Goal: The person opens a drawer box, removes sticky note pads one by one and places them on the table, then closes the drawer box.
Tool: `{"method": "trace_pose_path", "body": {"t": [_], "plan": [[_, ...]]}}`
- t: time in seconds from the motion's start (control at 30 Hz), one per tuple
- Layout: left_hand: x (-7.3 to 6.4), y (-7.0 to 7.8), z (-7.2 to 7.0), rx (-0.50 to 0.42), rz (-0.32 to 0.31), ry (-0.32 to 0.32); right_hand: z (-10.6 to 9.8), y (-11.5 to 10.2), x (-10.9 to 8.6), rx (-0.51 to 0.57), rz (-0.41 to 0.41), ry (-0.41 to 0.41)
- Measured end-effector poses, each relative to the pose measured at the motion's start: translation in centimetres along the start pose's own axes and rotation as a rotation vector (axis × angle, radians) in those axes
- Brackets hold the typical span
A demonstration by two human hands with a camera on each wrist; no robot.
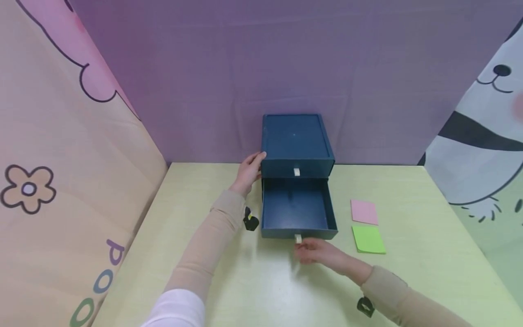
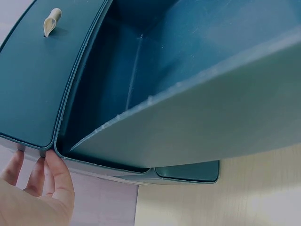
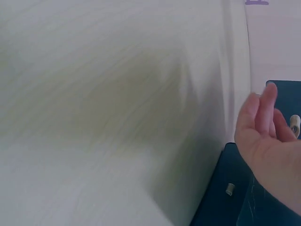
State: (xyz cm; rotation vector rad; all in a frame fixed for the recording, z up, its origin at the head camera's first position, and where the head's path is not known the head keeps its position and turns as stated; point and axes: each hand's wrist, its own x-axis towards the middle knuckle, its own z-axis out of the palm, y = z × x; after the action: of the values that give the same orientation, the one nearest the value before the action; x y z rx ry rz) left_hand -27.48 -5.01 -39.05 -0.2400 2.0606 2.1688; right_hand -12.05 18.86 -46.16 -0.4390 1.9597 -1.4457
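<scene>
A dark blue drawer cabinet [image 1: 294,136] stands at the back of the table. Below its shut top drawer [image 2: 35,80], a lower drawer [image 1: 294,213] is pulled far out, and nothing lies in it. My left hand [image 1: 249,172] steadies the cabinet's left side; in the left wrist view its extended fingers [image 2: 59,174] touch the side by the top drawer. Just in front of the pulled-out drawer, my right hand [image 1: 320,254] is near the drawer's pale pull tab [image 1: 298,238], slightly blurred. Its fingers are loosely bent, with nothing visible between them in the right wrist view.
Right of the drawer lie a pink sticky-note pad [image 1: 364,212] and a green sticky-note pad [image 1: 369,239] on the pale wooden table [image 1: 196,195]. A purple cloth [image 1: 286,54] hangs behind, and printed cloths [image 1: 61,136] flank the table.
</scene>
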Motion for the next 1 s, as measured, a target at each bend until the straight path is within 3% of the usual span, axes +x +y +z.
{"method": "trace_pose_path", "body": {"t": [0.27, 0.63, 1.0], "plan": [[0.0, -0.1, -0.1, -0.007, -0.003, -0.006, 0.4, -0.1, 0.1, 0.112, -0.016, 0.099], [-0.1, -0.2, -0.1, -0.01, 0.004, 0.0, 1.1, 0.1, 0.7, 0.127, 0.02, 0.213], [-0.2, 0.0, 0.1, -0.01, 0.001, 0.007, 1.4, -0.2, 0.7, 0.127, 0.044, 0.251]]}}
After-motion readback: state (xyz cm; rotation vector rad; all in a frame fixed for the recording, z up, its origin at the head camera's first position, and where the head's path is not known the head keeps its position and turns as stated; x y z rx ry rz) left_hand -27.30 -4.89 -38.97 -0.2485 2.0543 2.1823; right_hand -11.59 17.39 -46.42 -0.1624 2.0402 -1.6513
